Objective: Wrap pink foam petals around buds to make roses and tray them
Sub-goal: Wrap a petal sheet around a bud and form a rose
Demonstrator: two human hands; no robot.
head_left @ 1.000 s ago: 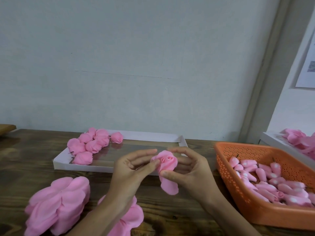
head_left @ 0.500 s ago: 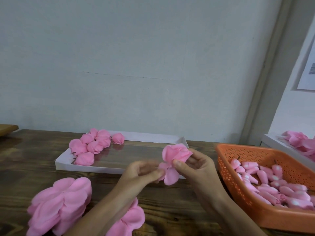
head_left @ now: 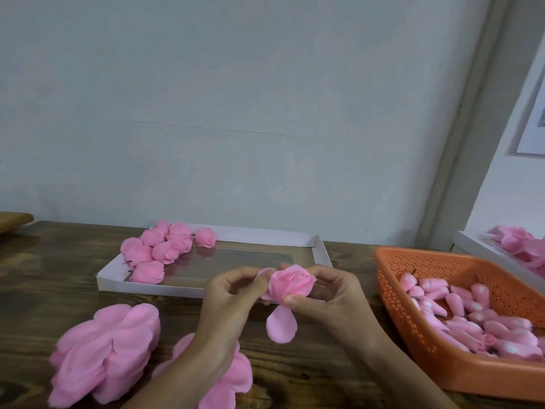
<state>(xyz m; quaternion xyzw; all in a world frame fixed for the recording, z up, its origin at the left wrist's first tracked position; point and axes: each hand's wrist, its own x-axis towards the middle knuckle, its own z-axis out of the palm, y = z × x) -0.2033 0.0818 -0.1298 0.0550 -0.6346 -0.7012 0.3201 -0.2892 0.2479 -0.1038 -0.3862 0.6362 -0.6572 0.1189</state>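
Observation:
Both hands hold a half-wrapped pink foam rose [head_left: 290, 283] above the table, in front of the white tray [head_left: 320, 250]. My right hand [head_left: 330, 296] grips its right side, thumb pressed on the base. My left hand [head_left: 233, 293] pinches a petal on its left side. One loose petal [head_left: 281, 324] hangs down from the rose. Several wrapped roses [head_left: 160, 250] lie in the tray's left end. Two stacks of flat pink petals [head_left: 109, 349] lie at the near left, one partly under my left forearm.
An orange perforated basket [head_left: 392, 278] full of pink buds [head_left: 472, 314] stands on the right. Behind it a second white tray [head_left: 477, 246] holds more pink foam pieces. The wall is close behind the dark wooden table [head_left: 59, 261].
The rose was tipped sideways half a second ago and now faces up towards me, with more petals closed around the bud. Both hands stayed in the same area in front of the tray.

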